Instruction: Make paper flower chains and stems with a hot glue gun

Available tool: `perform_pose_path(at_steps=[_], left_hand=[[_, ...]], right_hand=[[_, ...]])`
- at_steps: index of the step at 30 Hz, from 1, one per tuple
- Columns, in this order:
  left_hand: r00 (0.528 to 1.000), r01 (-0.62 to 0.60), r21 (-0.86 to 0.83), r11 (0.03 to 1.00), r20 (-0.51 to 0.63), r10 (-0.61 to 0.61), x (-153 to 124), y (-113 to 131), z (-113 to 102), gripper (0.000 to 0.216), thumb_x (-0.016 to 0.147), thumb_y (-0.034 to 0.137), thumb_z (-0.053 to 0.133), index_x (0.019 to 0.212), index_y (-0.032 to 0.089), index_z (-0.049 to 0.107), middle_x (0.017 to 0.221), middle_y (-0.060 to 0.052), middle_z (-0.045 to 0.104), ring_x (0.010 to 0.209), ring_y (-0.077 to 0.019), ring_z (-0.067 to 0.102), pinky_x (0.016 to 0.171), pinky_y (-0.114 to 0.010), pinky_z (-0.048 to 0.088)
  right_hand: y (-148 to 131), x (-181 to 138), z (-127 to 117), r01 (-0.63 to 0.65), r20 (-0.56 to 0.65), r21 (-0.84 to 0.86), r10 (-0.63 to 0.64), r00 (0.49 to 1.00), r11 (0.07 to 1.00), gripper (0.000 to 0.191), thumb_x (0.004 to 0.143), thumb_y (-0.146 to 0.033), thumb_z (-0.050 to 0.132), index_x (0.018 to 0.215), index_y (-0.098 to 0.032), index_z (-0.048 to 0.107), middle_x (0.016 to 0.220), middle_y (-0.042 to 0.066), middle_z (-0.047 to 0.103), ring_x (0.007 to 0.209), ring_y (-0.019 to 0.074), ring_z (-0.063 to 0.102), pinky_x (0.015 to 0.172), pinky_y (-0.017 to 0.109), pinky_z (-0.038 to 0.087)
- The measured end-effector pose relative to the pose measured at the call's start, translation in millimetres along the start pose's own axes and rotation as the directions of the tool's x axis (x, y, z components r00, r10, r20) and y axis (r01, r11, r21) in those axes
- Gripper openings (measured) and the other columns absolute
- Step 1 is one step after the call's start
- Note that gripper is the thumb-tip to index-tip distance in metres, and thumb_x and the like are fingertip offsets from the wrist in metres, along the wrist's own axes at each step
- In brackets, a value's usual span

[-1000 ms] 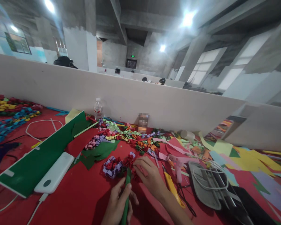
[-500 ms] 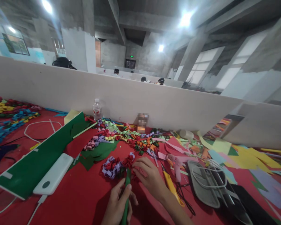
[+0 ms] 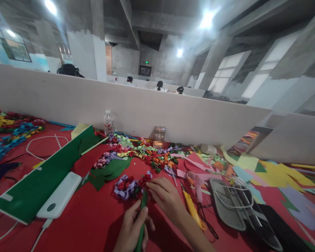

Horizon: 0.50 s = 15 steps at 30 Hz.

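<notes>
My left hand [image 3: 132, 224] is closed around a green paper stem [image 3: 141, 227] that slants up and away from me. At its upper end sits a red paper flower [image 3: 144, 179] with a bit of purple at its edge. My right hand [image 3: 166, 196] has its fingertips drawn together on the flower's right side; exactly what they pinch is partly hidden. Just left of the flower, a purple paper-chain ring [image 3: 125, 187] with red paper in it lies on the red tabletop [image 3: 76, 231].
To the right lie a yellow utility knife [image 3: 193, 210], a pink glue gun [image 3: 198, 185] and a grey tray [image 3: 223, 206] with a white cable. A white power bank [image 3: 60, 196] and a green board [image 3: 44, 175] are left. Paper chains [image 3: 136, 152] line the white partition [image 3: 136, 105].
The fingers of my right hand have shifted slightly left over the flower. My left hand keeps its hold on the green stem. The view has moved very slightly.
</notes>
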<state>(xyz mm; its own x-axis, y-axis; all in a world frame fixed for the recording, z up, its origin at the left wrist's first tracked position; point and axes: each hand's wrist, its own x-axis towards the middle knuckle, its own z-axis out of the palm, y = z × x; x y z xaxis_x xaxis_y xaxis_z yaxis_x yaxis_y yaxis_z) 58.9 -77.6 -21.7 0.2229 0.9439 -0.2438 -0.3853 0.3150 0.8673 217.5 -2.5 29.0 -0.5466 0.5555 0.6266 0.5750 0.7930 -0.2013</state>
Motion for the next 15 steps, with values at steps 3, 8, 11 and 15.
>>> perform_pose_path(at_steps=[3,8,11,15], left_hand=[[1.0,0.012,0.002,1.0,-0.001,-0.012,0.1,-0.3,-1.5,0.081,0.077,0.072,0.065,0.133,0.018,0.042,0.072,-0.003,0.071,0.029,-0.0067,0.046,0.028,-0.016,0.031],[1.0,0.018,-0.002,1.0,0.013,-0.018,1.1,-1.2,-0.7,0.079,0.076,0.073,0.065,0.131,0.019,0.044,0.07,-0.002,0.07,0.029,-0.0065,0.045,0.028,-0.016,0.028],[1.0,0.007,0.02,1.0,-0.006,-0.007,1.0,-1.2,1.0,0.075,0.075,0.075,0.064,0.123,0.019,0.05,0.07,-0.002,0.069,0.028,-0.0059,0.044,0.028,-0.016,0.027],[0.995,-0.021,0.144,0.989,-0.097,0.035,-3.7,19.1,-8.1,0.078,0.074,0.077,0.062,0.126,0.02,0.049,0.075,-0.002,0.07,0.03,-0.0059,0.042,0.029,-0.018,0.03]], right_hand=[[1.4,-0.1,-0.1,0.003,-0.016,0.014,-0.002,1.0,1.0,0.022,0.102,-0.02,0.052,0.119,-0.022,0.067,0.106,0.008,0.072,0.094,0.0217,0.066,0.077,0.036,0.056],[0.3,0.7,1.3,-0.022,-0.024,0.029,0.023,0.999,0.999,0.022,0.102,-0.02,0.053,0.116,-0.024,0.069,0.105,0.008,0.073,0.092,0.0209,0.067,0.076,0.035,0.056],[-3.8,-0.2,-0.8,-0.041,-0.046,0.079,0.045,0.998,0.996,0.024,0.1,-0.02,0.054,0.119,-0.025,0.068,0.107,0.007,0.071,0.095,0.0206,0.067,0.079,0.034,0.056],[-2.9,-7.4,-16.8,-0.195,-0.187,0.161,0.224,0.956,0.968,0.028,0.099,-0.022,0.056,0.127,-0.026,0.063,0.115,0.008,0.068,0.106,0.0214,0.064,0.09,0.035,0.054]])
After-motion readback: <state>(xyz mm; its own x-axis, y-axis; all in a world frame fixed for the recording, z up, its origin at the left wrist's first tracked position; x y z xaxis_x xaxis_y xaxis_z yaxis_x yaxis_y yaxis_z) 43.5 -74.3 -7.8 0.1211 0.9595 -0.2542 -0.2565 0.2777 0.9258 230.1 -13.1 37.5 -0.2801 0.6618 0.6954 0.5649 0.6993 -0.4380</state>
